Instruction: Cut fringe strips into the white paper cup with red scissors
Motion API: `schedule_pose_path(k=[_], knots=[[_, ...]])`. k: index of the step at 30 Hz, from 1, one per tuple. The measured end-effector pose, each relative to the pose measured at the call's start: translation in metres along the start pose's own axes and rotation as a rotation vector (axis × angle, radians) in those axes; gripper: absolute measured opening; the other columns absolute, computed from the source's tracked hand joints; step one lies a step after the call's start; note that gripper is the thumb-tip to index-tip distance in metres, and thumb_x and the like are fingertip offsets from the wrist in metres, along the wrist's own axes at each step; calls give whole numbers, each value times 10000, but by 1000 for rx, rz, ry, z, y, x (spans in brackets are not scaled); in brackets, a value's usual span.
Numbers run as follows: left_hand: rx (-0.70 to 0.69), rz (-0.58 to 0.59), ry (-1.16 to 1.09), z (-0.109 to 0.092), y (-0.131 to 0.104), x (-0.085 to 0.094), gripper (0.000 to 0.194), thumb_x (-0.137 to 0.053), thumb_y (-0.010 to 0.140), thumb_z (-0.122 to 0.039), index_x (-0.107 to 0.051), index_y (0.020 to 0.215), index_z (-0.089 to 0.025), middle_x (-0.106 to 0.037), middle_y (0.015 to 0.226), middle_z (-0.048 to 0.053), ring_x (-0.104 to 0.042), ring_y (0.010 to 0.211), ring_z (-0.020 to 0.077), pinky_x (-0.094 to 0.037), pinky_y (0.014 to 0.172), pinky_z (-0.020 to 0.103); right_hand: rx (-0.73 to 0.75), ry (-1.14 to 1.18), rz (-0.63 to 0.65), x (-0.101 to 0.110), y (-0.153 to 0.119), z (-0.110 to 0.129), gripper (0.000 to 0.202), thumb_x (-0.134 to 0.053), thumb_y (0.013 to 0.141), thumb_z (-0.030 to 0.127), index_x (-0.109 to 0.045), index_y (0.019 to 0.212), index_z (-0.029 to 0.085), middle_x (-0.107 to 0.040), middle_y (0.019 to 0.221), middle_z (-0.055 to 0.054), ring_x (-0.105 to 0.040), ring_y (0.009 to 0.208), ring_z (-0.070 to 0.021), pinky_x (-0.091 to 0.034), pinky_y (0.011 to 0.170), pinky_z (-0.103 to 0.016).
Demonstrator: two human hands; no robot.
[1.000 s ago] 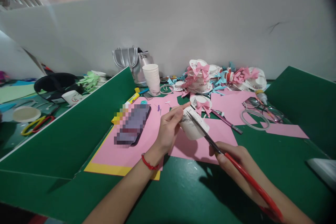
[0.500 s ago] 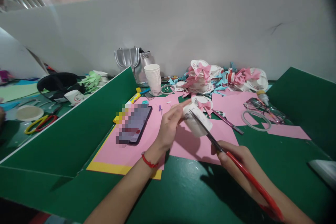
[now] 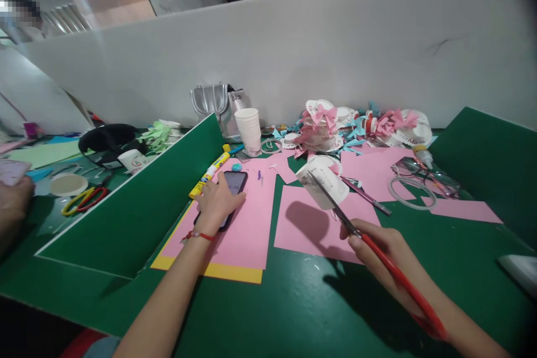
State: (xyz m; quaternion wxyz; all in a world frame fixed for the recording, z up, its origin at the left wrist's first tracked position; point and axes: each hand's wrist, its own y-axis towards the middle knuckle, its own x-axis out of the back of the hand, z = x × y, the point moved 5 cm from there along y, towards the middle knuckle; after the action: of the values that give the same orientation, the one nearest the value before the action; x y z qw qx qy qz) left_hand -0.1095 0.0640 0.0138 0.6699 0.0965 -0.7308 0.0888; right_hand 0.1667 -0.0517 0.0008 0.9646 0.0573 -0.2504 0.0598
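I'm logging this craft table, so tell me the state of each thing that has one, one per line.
left hand: resting on the phone
phone: flat on pink paper, screen up
right hand: gripping the scissors
scissors: blades in a cup's rim
paper cup: tilted, hanging on the blades
cup stack: upright, nested
glue stick: lying down, capped

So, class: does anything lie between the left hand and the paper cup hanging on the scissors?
Nothing visible does. The left hand rests on the phone; between it and the paper cup on the scissors lies only flat pink paper.
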Motion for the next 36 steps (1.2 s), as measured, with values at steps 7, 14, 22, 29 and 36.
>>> schedule_pose_path(k=[7,14,22,29,36], knots=[[-50,1,-25,0,-2,9,789,-594,762,-367,-305,1438,-80,-573,1225,329,-506,1177,510,-317,930,675,0,67,9,0,1,3,426,-453,916,565,-582,788,180,-352,561,51,-307,517,-133,-247,492,-267],[-488,378,-1355,-76,-40,14,969,-779,637,-470,-304,1451,-245,-464,1438,178,-434,1328,316,-408,1014,435,-100,627,188,-8,-5,3,435,-420,948,599,-488,753,216,-292,461,106,-173,377,-75,-173,352,-194],[-220,603,-2053,-135,-66,-13,550,-794,563,-565,-670,892,-142,-701,802,61,-651,730,185,-501,661,283,-198,994,405,-15,-10,-5,534,-371,922,678,-586,964,191,-408,577,69,-190,398,-56,-222,359,-162],[-205,492,-2014,-119,-61,-6,398,-781,590,-379,-630,893,-168,-627,700,-5,-559,595,115,-443,556,233,-29,521,272,-6,-15,2,460,-519,847,683,-601,1040,274,-476,750,1,-413,614,-175,-408,560,-284],[-150,380,-2078,-110,-51,0,370,-763,576,-383,-608,829,-162,-584,647,-42,-509,538,83,-426,524,217,-66,422,222,1,-21,-9,434,-511,882,633,-627,1123,291,-559,862,-35,-505,765,-232,-469,705,-339]])
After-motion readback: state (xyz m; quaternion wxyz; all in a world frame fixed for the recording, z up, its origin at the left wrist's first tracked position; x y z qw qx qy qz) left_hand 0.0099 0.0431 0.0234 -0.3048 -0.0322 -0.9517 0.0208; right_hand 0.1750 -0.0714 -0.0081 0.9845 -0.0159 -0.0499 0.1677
